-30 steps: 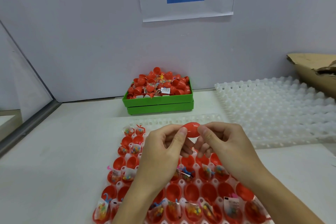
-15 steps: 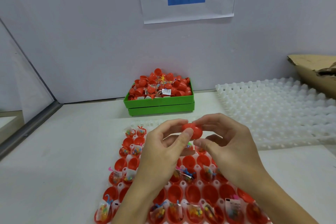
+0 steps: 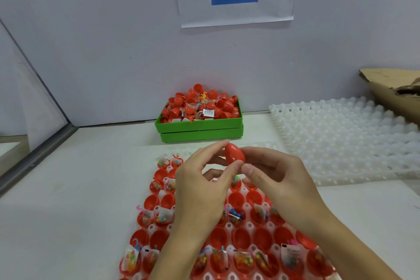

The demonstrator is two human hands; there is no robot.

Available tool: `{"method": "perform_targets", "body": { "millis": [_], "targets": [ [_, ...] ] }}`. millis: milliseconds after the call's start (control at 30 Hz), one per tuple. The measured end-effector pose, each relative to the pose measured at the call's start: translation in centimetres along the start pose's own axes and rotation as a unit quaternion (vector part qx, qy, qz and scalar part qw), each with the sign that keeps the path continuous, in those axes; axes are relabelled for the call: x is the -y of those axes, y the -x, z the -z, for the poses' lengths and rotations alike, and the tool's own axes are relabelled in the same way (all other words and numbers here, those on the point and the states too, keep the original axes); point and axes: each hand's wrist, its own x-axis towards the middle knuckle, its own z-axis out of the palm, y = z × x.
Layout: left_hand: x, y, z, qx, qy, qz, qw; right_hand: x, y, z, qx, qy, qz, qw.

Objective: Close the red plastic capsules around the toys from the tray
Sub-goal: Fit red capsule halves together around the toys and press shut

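The left hand point(image 3: 200, 191) is pinching the red capsule point(image 3: 235, 153) between thumb and forefinger, fingers curled round its left side. The capsule is being held in the air above the far end of the white tray point(image 3: 247, 226), apart from it, and its two halves look joined, though the seam is too small to judge. The right hand point(image 3: 279, 179) is gripping the capsule's right side, thumb below and fingers over the top.

To finish the close well, both hands should be pressing straight along the capsule's long axis, squarely opposed, so the rims are seating all round rather than on one side. Any edge of the toy's bag caught in the seam would probably be keeping it from snapping shut, so a quick turn to check the joint seems wise.

Below the hands, open red halves point(image 3: 238, 199) and bagged toys point(image 3: 163, 217) are waiting in the tray's pockets.
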Motion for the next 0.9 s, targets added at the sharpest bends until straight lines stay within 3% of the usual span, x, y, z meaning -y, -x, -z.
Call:
{"method": "perform_targets", "body": {
  "millis": [100, 233, 300, 467, 600, 733, 900],
  "targets": [
    [-0.4, 0.2, -0.2, 0.023, 0.000, 0.002, 1.000, 0.6, 0.0, -0.3, 0.008, 0.012, 0.007, 1.000],
    [-0.8, 0.5, -0.5, 0.093, 0.078, 0.038, 0.992, 1.2, -0.2, -0.1, -0.052, 0.083, 0.010, 0.995],
    [-0.8, 0.6, -0.6, 0.098, 0.042, 0.035, 0.994, 1.2, -0.5, 0.7, -0.082, 0.086, -0.015, 0.993],
    [-0.2, 0.4, -0.4, 0.068, -0.004, 0.027, 0.997, 1.0, -2.7, 3.2, -0.117, -0.023, -0.161, 0.980],
    [0.0, 0.3, 0.0, 0.058, -0.003, 0.021, 0.998, 1.8, -6.3, 7.0, -0.179, -0.121, -0.182, 0.959],
    [0.3, 0.4, 0.0, 0.056, -0.011, 0.026, 0.998, 2.9, -11.5, 12.9, -0.301, -0.182, -0.149, 0.924],
    [1.1, 0.2, -0.1, 0.029, -0.001, 0.010, 1.000, 4.2, -16.3, 22.1, -0.486, -0.289, -0.053, 0.823]
  ]
}}
